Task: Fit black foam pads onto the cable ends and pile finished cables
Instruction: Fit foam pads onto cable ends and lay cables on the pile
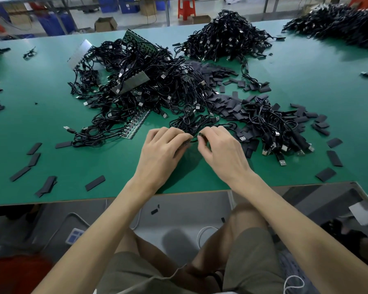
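Both hands meet over the green table [51, 115] near its front edge. My left hand [162, 149] pinches a black foam pad [186, 143], mostly hidden under its fingers. My right hand [219, 147] pinches the small circuit-board end [200, 135] of a black cable [219, 125] that loops back into the tangle. A large heap of black USB cables and green board strips [136, 90] lies just behind the hands. Loose black foam pads [227, 102] spread to its right. A pile of cables [272, 128] lies on the pads right of my right hand.
Two more cable heaps sit at the back [225, 37] and far right [338, 22]. Single foam pads are scattered at the front left [95, 183] and front right [325, 174]. Cardboard boxes [105, 24] and a red stool [185, 8] stand beyond the table.
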